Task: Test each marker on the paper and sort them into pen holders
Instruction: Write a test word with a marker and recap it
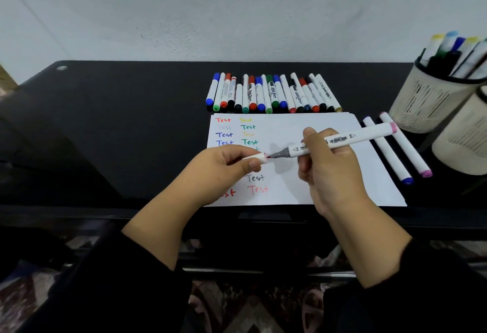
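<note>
Now right hand [326, 158] grips marker [342, 139]; left hand [224, 165] pinches cap [257, 159].

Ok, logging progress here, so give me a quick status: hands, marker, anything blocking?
Right hand grips white pink-ended marker, tip bared. Left hand pinches its white cap. White paper below, nothing blocking.

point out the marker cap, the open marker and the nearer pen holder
marker cap [255, 159]: head view, its white side by the thumb
open marker [369, 133]: head view, mid barrel
nearer pen holder [463, 137]: head view, its slotted wall

marker row [271, 92] behind paper [329, 174], holders [427, 98] right
</note>
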The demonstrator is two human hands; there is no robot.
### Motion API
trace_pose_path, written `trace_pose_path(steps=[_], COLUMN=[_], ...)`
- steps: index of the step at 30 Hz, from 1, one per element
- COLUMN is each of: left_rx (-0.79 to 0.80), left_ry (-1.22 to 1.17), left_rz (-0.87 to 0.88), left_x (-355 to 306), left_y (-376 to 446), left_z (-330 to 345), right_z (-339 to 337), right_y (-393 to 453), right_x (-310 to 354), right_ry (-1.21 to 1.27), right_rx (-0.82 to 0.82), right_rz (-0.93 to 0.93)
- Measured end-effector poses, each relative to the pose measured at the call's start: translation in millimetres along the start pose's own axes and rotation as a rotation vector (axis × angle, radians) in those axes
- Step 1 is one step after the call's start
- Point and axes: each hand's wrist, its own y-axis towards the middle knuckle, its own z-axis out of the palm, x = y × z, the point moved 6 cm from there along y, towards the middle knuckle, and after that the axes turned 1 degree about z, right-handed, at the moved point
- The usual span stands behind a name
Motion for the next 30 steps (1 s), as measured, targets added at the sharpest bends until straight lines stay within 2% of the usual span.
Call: trace_pose_path(steps=[8, 22, 30], left_rx=[-0.012, -0.086, -0.168], left_ry=[-0.034, -0.150, -0.138], left_rz=[0.026, 0.010, 0.011], left_x=[-3.3, -1.4, -0.7], left_y=[-1.9, -5.0, -4.0], left_z=[1.9, -8.3, -7.5], right_z=[15.0, 30.1, 35.2], right_y=[-4.2, 1.3, 5.0], right_x=[-4.0, -8.5, -12.3], right_ry=[-0.100, -0.016, -0.010], right_rx=[0.126, 0.291, 0.278], right_rz=[0.006, 0.177, 0.208])
